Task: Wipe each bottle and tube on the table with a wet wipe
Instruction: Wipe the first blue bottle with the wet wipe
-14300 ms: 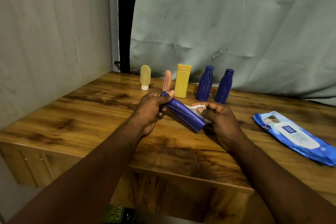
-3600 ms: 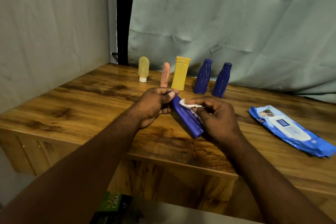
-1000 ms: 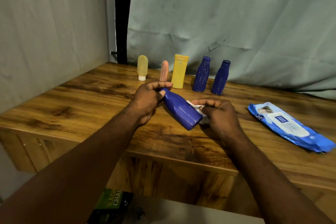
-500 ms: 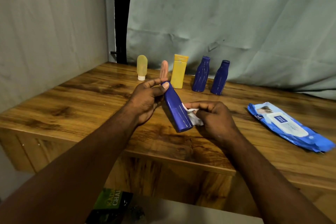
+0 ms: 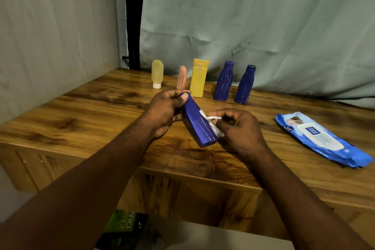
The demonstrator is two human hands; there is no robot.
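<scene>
Figure: left hand (image 5: pixel 164 111) and right hand (image 5: pixel 237 130) with the held bottle (image 5: pixel 199 126) and a wet wipe (image 5: pixel 213 126) over the bench (image 5: pixel 81 119).
Nearest, below the bench edge, a green packet (image 5: pixel 121 227). Over mid-bench the left hand grips the cap end of the tilted blue held bottle, its base pointing near-right; the right hand pinches the white wipe against the bottle's right side. Right, a blue wipe pack (image 5: pixel 322 140) lies flat. Far row, left to right, upright: pale yellow tube (image 5: pixel 157 74), pink tube (image 5: pixel 181 77), yellow bottle (image 5: pixel 198 78), inner blue bottle (image 5: pixel 223 81), outer blue bottle (image 5: pixel 244 85).
</scene>
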